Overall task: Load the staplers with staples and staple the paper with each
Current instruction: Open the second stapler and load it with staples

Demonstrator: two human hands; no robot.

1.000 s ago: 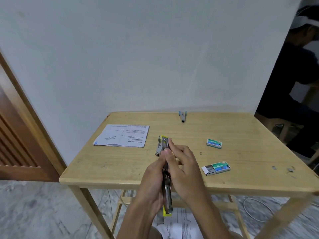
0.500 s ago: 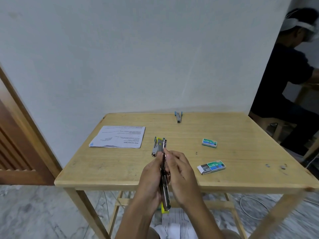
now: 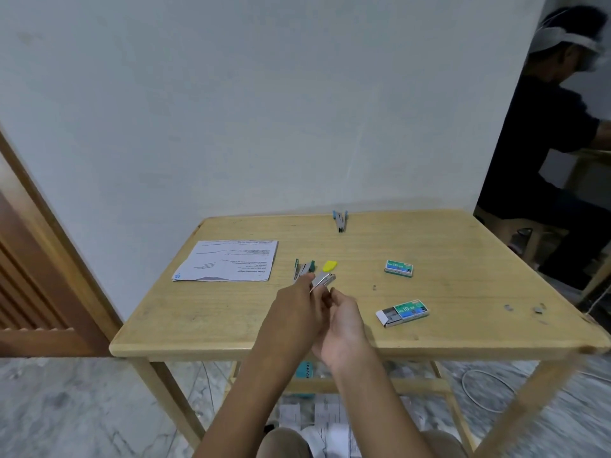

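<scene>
Stapler (image 3: 325,278): yellow cap, silver metal body, pinched in left hand (image 3: 297,312); right hand (image 3: 344,320) loosely curled, rear end hidden

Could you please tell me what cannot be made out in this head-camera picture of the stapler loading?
- Yellow stapler, head view: mostly covered by the left hand and right hand; whether staples are loaded cannot be told.
- Paper: print too small to read.
- Blue stapler: too small to tell whether it is loaded.

Three staplers (image 3: 340,221) (image 3: 303,268) (image 3: 325,276), two staple boxes (image 3: 398,268) (image 3: 404,312), one printed paper (image 3: 228,260), two hands (image 3: 297,312) (image 3: 344,328).
</scene>
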